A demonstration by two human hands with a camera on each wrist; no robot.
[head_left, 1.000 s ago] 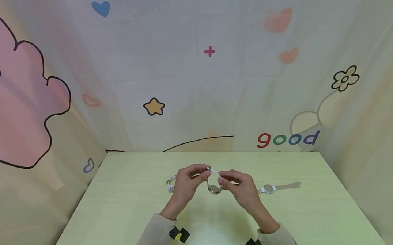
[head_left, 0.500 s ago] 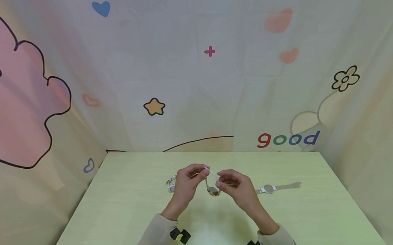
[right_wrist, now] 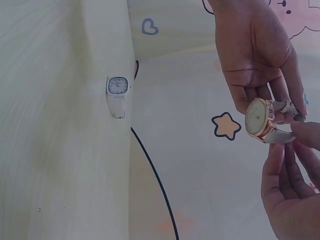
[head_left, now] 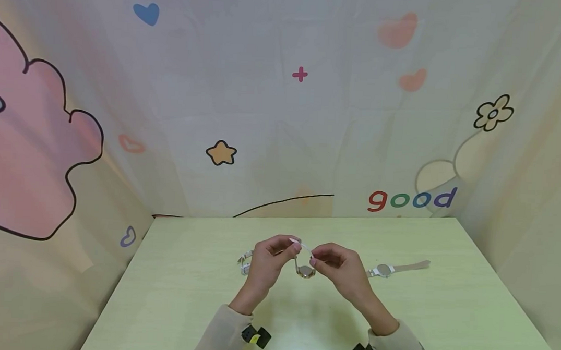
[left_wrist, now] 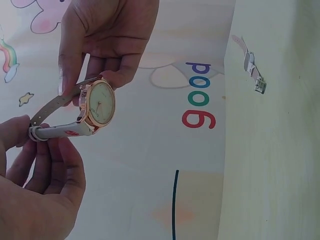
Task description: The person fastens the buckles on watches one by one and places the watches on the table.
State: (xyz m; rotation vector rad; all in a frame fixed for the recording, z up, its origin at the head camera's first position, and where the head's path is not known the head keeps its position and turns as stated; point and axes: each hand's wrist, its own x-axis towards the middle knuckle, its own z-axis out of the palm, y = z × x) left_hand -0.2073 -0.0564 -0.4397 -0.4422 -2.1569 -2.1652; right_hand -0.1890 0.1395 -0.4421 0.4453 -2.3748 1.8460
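While both hands (head_left: pixel 305 265) pinch a round watch (head_left: pixel 306 271), two others lie apart — pale-green table (head_left: pixel 443 318), cartoon backdrop (head_left: pixel 283 117).

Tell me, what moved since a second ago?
Hardly anything. Both hands, left and right, still hold the watch by its strap above the table; the strap's loose end shifted slightly left. The two other watches, one and one, stayed put.
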